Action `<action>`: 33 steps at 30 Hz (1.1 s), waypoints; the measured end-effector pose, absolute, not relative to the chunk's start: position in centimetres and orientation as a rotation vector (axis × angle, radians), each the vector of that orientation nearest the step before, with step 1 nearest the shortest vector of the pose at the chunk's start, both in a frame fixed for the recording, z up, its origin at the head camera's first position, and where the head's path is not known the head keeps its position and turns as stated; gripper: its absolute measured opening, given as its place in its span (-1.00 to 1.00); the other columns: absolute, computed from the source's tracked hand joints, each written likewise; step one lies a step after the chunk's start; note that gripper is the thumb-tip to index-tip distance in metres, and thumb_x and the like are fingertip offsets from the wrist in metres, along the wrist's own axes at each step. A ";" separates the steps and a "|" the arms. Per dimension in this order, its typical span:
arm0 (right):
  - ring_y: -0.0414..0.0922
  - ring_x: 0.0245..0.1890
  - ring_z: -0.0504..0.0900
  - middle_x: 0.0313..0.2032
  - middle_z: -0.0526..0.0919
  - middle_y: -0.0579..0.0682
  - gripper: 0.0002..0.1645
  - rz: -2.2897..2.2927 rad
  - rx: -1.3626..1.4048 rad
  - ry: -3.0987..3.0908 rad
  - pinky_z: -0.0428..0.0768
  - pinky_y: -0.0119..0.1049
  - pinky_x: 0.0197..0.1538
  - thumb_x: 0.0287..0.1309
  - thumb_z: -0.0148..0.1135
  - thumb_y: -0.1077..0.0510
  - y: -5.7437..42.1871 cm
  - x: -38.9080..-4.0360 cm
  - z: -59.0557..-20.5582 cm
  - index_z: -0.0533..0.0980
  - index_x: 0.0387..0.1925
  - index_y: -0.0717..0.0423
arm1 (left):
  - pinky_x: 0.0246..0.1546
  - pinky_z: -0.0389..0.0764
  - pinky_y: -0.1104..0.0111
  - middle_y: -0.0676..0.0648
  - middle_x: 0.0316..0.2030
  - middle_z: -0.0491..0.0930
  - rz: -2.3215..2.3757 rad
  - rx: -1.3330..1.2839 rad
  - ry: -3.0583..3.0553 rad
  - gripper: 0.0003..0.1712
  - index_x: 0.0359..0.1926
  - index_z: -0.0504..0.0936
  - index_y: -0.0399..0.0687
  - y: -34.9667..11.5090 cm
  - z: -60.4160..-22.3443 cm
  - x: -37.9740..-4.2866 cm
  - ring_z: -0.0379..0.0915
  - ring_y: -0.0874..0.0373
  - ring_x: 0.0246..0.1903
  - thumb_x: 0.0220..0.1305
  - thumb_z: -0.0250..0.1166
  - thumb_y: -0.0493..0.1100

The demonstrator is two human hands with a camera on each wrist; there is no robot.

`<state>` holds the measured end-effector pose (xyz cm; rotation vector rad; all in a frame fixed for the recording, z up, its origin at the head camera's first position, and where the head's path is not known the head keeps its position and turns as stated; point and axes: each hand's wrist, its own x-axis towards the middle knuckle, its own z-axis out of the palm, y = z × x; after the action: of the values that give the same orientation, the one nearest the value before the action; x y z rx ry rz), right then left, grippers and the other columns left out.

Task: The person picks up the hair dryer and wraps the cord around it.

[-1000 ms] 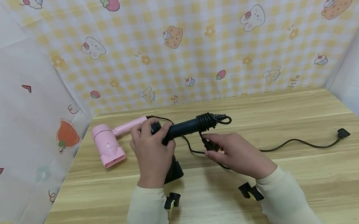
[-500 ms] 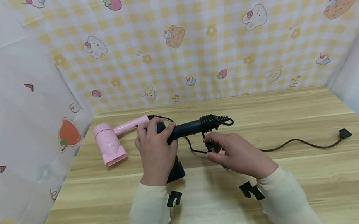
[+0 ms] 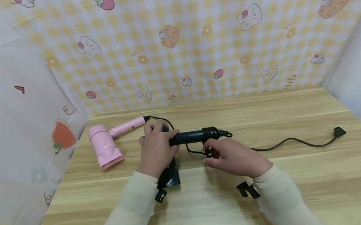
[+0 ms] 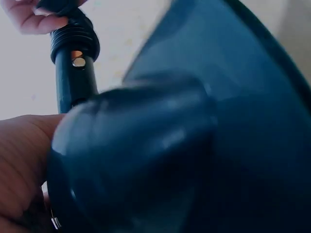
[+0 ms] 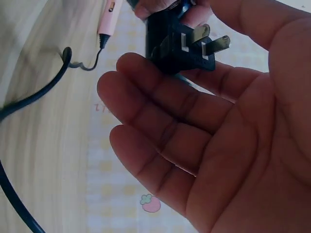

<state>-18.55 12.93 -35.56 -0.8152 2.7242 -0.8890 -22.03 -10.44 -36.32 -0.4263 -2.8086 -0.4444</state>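
My left hand [image 3: 158, 147] grips the body of a black hair dryer [image 3: 189, 137] near the middle of the table, its handle pointing right. In the left wrist view, the dryer's body [image 4: 141, 160] and wide nozzle [image 4: 252, 121] fill most of the picture. A black cord is coiled [image 4: 73, 39] round the handle's end. My right hand [image 3: 239, 158] pinches the dryer's two-pin plug [image 5: 177, 46] just below that coil. In the right wrist view the metal prongs stick out towards the palm, and the other fingers [image 5: 146, 155] extend loosely.
A pink hair dryer [image 3: 105, 148] lies at the back left. Its black cord [image 3: 285, 140] runs behind the black dryer and my right hand to a plug [image 3: 339, 131] on the right. A patterned cloth [image 3: 209, 45] hangs behind the wooden table [image 3: 319, 185].
The black hair dryer has come down and slightly nearer to me, its handle now more level. My right hand keeps the plug pinched, now closer beneath the coil. The head view has shifted slightly.
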 end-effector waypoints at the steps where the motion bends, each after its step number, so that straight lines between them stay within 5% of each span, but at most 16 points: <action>1: -0.28 -0.39 0.56 -0.34 0.64 -0.16 -0.65 -0.884 -0.811 2.722 0.55 -0.24 -0.26 0.31 0.26 -0.03 12.9 -18.6 -35.6 0.54 0.02 0.06 | -0.14 0.43 -0.10 -0.07 0.11 0.46 -0.439 -0.438 -2.840 -0.56 0.08 0.73 0.19 -10.5 -36.3 -22.1 0.20 -0.15 0.12 0.12 0.48 -0.10; 7: -0.25 -0.54 0.48 -0.49 0.57 -0.21 -0.73 -0.876 -0.769 2.672 0.48 -0.29 -0.43 0.30 0.28 -0.03 13.3 -18.1 -36.2 0.55 -0.06 0.00 | -0.19 0.45 -0.11 -0.06 0.06 0.49 -0.439 -0.509 -2.970 -0.55 0.07 0.74 0.17 -11.1 -36.7 -21.9 0.24 -0.14 0.07 0.09 0.51 -0.07; 20: -0.27 -0.56 0.40 -0.59 0.46 -0.23 -0.85 -0.880 -0.813 2.542 0.38 -0.33 -0.47 0.26 0.30 -0.04 12.3 -17.5 -38.2 0.54 -0.29 -0.09 | -0.24 0.51 -0.05 -0.01 -0.06 0.50 -0.371 -0.566 -3.186 -0.52 0.04 0.75 0.08 -11.4 -37.4 -21.4 0.26 -0.05 -0.05 0.02 0.54 -0.06; 33: -0.21 -0.54 0.43 -0.53 0.52 -0.17 -0.79 -0.815 -0.723 2.606 0.41 -0.26 -0.41 0.29 0.25 -0.02 13.1 -19.6 -39.3 0.56 -0.16 0.00 | -0.28 0.46 0.19 -0.02 -0.12 0.52 -0.298 -0.523 -3.382 -0.65 -0.17 0.81 0.07 -9.6 -37.3 -26.0 0.23 -0.02 -0.13 -0.07 0.60 -0.08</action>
<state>-19.57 13.06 -39.31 -0.7233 2.6058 -0.8146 -26.01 -9.58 -37.34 -0.5225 -3.3815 -0.2982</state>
